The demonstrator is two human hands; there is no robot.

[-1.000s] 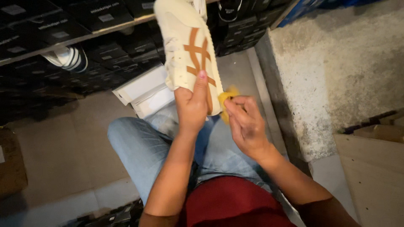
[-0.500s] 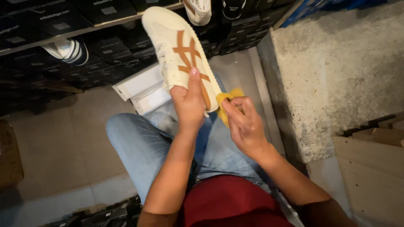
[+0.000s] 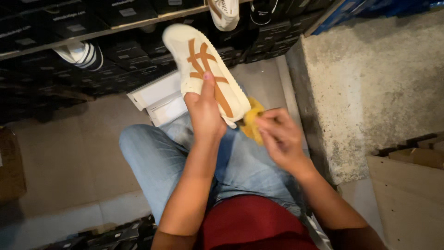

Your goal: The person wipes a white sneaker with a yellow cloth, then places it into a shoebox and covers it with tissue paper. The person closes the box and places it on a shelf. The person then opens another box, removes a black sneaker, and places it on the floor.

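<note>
My left hand [image 3: 204,113] grips a cream sneaker [image 3: 199,65] with orange-brown stripes, held up sole-side away, toe pointing to the upper left. Thumb lies across the stripes. My right hand [image 3: 280,136] pinches a yellow cloth [image 3: 251,122] right at the sneaker's heel end. Both hands are over my lap in blue jeans [image 3: 157,162].
An open white shoebox [image 3: 155,95] lies on the floor beyond my knees. Dark shelves with black shoeboxes [image 3: 69,28] and other sneakers [image 3: 78,53] line the back. A rough concrete block [image 3: 370,78] stands at the right, cardboard [image 3: 407,194] below it.
The sneaker and both hands sit a little lower and further left in view than before; the yellow cloth stays at the heel.
</note>
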